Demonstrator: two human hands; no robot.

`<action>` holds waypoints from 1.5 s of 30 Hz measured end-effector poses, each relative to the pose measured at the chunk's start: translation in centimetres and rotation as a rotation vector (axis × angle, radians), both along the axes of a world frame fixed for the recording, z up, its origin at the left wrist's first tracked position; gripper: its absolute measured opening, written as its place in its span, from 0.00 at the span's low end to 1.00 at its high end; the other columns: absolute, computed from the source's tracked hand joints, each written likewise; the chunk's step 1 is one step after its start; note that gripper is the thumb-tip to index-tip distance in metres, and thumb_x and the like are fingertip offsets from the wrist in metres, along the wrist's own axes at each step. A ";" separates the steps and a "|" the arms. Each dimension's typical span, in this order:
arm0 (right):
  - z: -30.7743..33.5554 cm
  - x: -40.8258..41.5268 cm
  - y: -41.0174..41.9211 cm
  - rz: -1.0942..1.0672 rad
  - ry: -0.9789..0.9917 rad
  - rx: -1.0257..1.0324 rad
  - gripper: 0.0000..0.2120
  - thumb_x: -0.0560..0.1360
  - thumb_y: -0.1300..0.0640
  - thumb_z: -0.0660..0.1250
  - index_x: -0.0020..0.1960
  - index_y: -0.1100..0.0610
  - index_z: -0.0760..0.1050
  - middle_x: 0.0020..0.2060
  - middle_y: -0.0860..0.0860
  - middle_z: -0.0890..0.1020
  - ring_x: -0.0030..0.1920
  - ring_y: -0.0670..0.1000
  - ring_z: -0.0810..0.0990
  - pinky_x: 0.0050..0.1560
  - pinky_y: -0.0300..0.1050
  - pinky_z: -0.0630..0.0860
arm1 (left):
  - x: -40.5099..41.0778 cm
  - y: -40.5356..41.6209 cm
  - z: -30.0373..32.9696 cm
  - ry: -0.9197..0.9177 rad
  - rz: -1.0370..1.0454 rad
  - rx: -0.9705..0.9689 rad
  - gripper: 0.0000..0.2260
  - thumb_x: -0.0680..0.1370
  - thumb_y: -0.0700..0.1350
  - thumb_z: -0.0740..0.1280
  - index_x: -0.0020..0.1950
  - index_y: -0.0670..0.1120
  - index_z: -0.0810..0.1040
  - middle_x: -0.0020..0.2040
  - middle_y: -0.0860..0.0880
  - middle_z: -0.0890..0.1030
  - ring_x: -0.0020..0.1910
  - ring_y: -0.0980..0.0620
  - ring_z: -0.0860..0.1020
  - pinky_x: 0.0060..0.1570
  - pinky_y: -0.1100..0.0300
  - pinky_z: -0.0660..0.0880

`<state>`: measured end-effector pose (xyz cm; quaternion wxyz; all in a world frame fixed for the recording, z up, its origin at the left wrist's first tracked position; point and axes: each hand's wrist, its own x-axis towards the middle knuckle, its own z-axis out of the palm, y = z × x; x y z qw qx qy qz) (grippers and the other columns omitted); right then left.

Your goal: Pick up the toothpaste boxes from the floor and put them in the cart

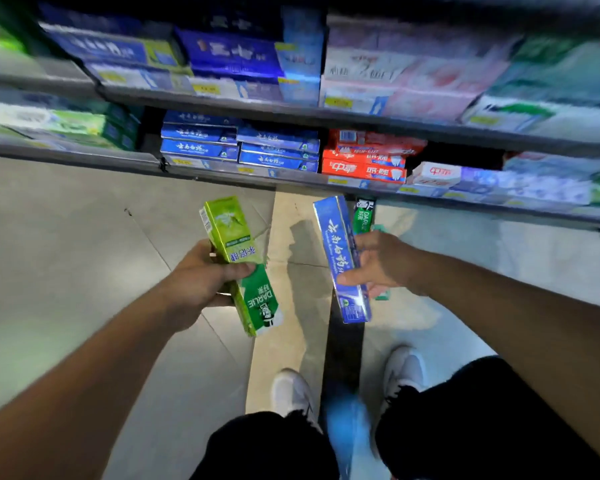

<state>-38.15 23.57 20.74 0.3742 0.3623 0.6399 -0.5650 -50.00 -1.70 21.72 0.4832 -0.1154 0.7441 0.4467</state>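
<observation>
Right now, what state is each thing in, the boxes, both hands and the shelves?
Left hand: gripping two boxes.
Lime green box: held, off the floor.
Dark green Darlie box: held, under the lime one.
Right hand: gripping boxes.
Blue box: held, tilted.
Green box behind it: held, mostly hidden.
Shelves: stocked with boxes.
Cart: not visible.

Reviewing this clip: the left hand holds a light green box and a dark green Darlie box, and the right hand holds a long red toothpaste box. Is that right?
Not quite. In the head view the right hand holds a long blue toothpaste box, not a red one, with a dark green box behind it. The left hand does hold the light green box and the dark green Darlie box.
</observation>
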 end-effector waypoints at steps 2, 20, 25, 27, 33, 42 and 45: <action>6.6 0.2 -0.3 0.002 0.013 -0.004 0.24 0.71 0.61 0.76 0.65 0.61 0.72 0.52 0.54 0.81 0.47 0.53 0.80 0.52 0.53 0.79 | 0.7 -0.2 6.6 -0.009 -0.027 0.001 0.23 0.72 0.37 0.76 0.64 0.41 0.72 0.53 0.44 0.84 0.45 0.44 0.85 0.45 0.45 0.83; 53.3 8.8 -1.8 -0.098 0.278 0.182 0.15 0.73 0.60 0.75 0.56 0.57 0.74 0.47 0.58 0.84 0.47 0.59 0.85 0.48 0.55 0.83 | 3.6 2.4 54.1 0.211 -0.476 0.112 0.19 0.73 0.37 0.75 0.60 0.48 0.74 0.47 0.49 0.83 0.46 0.49 0.83 0.43 0.51 0.81; 57.1 14.0 -0.2 -0.349 0.333 0.217 0.18 0.69 0.59 0.78 0.54 0.56 0.74 0.46 0.58 0.84 0.46 0.61 0.84 0.46 0.54 0.83 | 4.3 7.3 57.7 0.260 -0.623 0.199 0.19 0.73 0.37 0.75 0.60 0.48 0.73 0.50 0.47 0.84 0.48 0.46 0.84 0.44 0.45 0.82; 58.2 16.5 1.0 -0.450 0.353 0.223 0.19 0.67 0.58 0.79 0.54 0.55 0.75 0.50 0.62 0.84 0.48 0.63 0.84 0.41 0.50 0.81 | 5.7 9.9 58.8 0.297 -0.675 0.229 0.18 0.73 0.37 0.75 0.57 0.48 0.73 0.51 0.46 0.83 0.47 0.46 0.84 0.46 0.45 0.82; 60.7 26.2 5.7 -0.743 0.428 0.220 0.11 0.75 0.66 0.71 0.54 0.59 0.73 0.42 0.55 0.82 0.37 0.52 0.82 0.34 0.42 0.79 | 12.8 19.8 60.6 0.297 -0.855 0.317 0.17 0.74 0.38 0.75 0.57 0.50 0.73 0.53 0.48 0.83 0.46 0.48 0.85 0.40 0.47 0.82; 61.3 45.4 14.7 -1.015 0.436 0.360 0.17 0.75 0.61 0.72 0.62 0.62 0.74 0.49 0.64 0.83 0.42 0.60 0.82 0.48 0.57 0.82 | 30.5 36.4 61.3 0.264 -1.130 0.369 0.17 0.73 0.38 0.76 0.57 0.48 0.73 0.52 0.46 0.84 0.47 0.46 0.85 0.33 0.52 0.81; 61.7 51.2 17.8 -1.029 0.431 0.389 0.15 0.75 0.60 0.73 0.60 0.58 0.75 0.50 0.62 0.84 0.43 0.59 0.83 0.51 0.57 0.81 | 36.6 41.0 61.6 0.268 -1.211 0.383 0.17 0.74 0.40 0.75 0.56 0.53 0.74 0.51 0.52 0.84 0.48 0.50 0.85 0.36 0.53 0.80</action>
